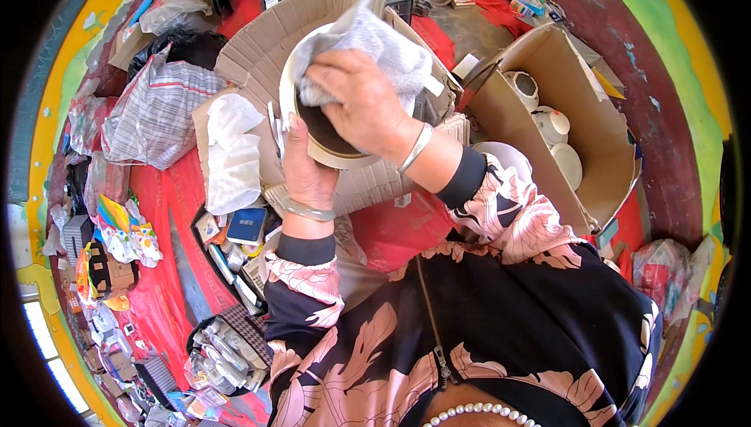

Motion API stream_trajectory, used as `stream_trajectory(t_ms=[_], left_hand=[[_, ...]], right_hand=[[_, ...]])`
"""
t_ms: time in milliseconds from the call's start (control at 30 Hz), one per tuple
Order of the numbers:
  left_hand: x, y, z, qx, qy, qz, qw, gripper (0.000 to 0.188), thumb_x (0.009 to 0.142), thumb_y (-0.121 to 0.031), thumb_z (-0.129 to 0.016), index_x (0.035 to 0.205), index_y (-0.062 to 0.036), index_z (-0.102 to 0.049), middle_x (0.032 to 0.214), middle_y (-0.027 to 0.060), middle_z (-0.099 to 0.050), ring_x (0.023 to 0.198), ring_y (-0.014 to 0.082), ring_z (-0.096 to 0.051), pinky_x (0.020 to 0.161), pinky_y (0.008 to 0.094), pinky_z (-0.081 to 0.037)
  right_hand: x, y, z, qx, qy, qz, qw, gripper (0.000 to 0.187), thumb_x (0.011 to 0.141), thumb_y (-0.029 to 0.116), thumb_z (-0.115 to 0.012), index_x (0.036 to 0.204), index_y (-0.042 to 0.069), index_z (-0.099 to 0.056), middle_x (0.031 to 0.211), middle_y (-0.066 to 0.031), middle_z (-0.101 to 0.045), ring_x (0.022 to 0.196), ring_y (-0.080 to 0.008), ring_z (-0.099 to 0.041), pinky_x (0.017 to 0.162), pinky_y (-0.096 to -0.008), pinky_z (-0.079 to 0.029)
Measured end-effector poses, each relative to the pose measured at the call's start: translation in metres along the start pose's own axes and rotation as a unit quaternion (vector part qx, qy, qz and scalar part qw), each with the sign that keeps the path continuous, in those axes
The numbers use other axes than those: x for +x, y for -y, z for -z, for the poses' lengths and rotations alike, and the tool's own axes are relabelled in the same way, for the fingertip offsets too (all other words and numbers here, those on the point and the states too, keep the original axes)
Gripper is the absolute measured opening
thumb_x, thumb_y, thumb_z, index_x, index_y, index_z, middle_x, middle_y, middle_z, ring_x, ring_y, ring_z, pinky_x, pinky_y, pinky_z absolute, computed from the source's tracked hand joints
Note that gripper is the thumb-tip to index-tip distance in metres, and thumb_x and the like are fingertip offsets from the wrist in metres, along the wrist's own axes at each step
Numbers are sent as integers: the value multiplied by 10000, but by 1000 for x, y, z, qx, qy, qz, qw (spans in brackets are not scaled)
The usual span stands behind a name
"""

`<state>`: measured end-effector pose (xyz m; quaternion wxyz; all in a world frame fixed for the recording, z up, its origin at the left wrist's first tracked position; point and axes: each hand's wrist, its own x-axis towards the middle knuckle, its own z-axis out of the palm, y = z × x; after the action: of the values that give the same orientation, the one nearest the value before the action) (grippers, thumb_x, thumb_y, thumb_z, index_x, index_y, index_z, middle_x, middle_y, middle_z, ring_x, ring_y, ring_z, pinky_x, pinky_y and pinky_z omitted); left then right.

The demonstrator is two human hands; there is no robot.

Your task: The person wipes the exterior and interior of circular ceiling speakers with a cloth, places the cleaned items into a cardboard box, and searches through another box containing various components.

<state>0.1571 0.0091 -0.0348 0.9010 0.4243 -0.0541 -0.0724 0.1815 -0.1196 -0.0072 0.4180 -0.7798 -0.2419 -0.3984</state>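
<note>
A round bowl with a cream-white rim and a dark inside is tilted in front of me, above an opened cardboard box. My left hand grips its near-left rim, thumb on the edge and the other fingers mostly hidden behind. A grey-white cloth is bunched under the fingers of my right hand, which press it against the bowl's inner side. The loose part of the cloth drapes over the far rim and hides it.
To the right, a tall cardboard box holds several white cups and bowls. Crumpled white paper lies on the left flap. A checked bag, a tray of small goods and red sheeting spread along the left.
</note>
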Motion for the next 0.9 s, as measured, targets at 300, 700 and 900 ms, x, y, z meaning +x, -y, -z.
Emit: stream_trajectory(t_ms=[300,700,900], left_hand=[[5,-6,16,-58,-16,17,998,636,897,-485,-516,1342,-54,-375,1318,120,-462,1203,252,-467,1015,401,-386],[7,1,10,-56,-11,-7,998,629,851,-344,-648,1311,0,-391,1288,139,-486,1179,269,-482,1009,405,-388],[8,-5,19,-42,-48,-84,994,618,859,-376,-626,1301,-3,-407,1259,128,-512,1159,264,-493,1007,404,-379]], right_hand=[[-2,-9,7,109,200,127,965,313,624,-20,-596,915,58,-679,1045,-103,-612,994,-289,-574,875,-380,-433],[-1,-49,11,-106,67,31,992,355,683,-40,-539,1022,27,-623,1016,-128,-614,942,-310,-577,856,-362,-459],[-16,-35,4,-257,179,-21,950,204,705,68,-585,887,-20,-553,867,-160,-591,855,-318,-577,783,-365,-471]])
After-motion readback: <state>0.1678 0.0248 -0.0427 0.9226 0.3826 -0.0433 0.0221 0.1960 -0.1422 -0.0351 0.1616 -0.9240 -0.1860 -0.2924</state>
